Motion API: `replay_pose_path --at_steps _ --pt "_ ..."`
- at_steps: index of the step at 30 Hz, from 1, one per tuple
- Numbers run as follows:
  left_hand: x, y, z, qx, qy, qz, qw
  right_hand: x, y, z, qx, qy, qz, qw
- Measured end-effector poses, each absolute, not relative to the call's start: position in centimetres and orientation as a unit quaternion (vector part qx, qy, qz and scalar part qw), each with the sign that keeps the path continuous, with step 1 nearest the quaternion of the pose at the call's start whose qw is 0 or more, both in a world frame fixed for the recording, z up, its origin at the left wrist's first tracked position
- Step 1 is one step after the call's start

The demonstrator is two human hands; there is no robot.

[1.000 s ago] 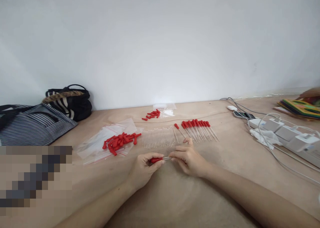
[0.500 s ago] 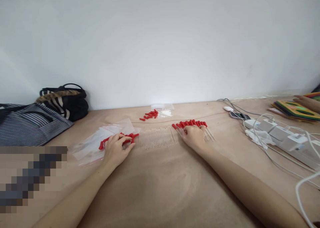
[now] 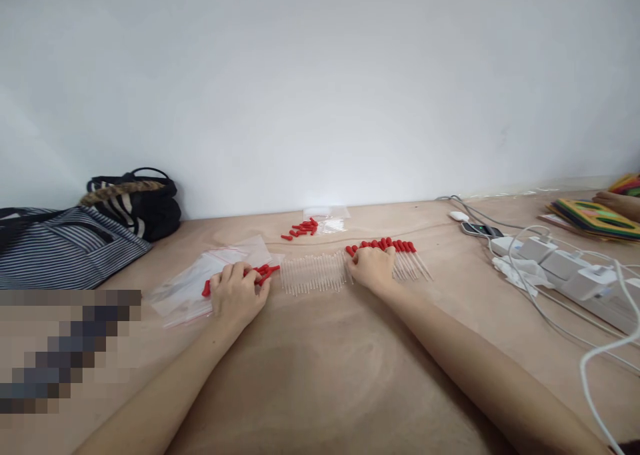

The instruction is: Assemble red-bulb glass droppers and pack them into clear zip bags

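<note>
My left hand [image 3: 237, 292] rests with bent fingers over a small pile of red rubber bulbs [image 3: 265, 272]; thumb and forefinger close around one bulb, though the fingertips are partly hidden. Thin clear glass tubes [image 3: 313, 275] lie side by side in a row between my hands. To their right, a row of droppers [image 3: 413, 258], glass stems with red bulbs at the far end, lies on the table. My right hand [image 3: 373, 267] curls over this row's left part, its fingers closed at a dropper near the end and hiding several stems.
Clear plastic bags [image 3: 185, 292] lie under and beside the left pile. More red bulbs [image 3: 303, 228] and a bag with tubes [image 3: 333, 223] sit near the wall. A power strip with white chargers [image 3: 565, 268] and cables stands right; bags [image 3: 135, 205] stand left. Another person's hand [image 3: 617, 204] appears far right.
My right hand has shifted left along the droppers, uncovering more stems on its right. My left hand's fingers have drawn closer together over the red bulbs.
</note>
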State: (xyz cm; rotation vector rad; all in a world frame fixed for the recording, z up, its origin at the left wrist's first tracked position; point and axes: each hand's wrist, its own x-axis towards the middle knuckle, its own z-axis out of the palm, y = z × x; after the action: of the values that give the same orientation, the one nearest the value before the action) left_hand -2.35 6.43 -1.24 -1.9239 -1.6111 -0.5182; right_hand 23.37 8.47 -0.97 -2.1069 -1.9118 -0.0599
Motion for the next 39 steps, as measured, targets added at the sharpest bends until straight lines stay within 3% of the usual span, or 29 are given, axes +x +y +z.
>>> replay_pose_path --at_steps 3,8,15,21,27,39 --pt "-1.9 5.5 -0.9 -0.759 -0.535 -0.272 0.253 22.3 9.4 -0.3 -0.755 -0.647 0.023 0.104" --pt "-0.1 3.4 -0.9 -0.878 -0.378 -0.29 0.043 21.8 10.8 0.3 -0.768 -0.633 0.073 0.062" --pt "1.6 2.2 -1.4 -0.871 -0.414 -0.245 -0.101 22.2 10.5 1.2 -0.746 -0.654 0.113 0.065" --pt "2.3 2.2 -1.4 -0.856 -0.434 -0.251 -0.124 23.7 7.0 2.4 -0.659 -0.728 0.117 0.148" --pt "3.1 2.0 -1.8 -0.83 -0.446 -0.271 -0.197 25.0 2.8 -1.3 -0.396 -0.855 0.14 0.306" --pt "3.1 2.2 -2.4 -0.824 -0.447 -0.299 -0.176 24.0 0.6 -3.6 -0.387 -0.851 0.086 0.344"
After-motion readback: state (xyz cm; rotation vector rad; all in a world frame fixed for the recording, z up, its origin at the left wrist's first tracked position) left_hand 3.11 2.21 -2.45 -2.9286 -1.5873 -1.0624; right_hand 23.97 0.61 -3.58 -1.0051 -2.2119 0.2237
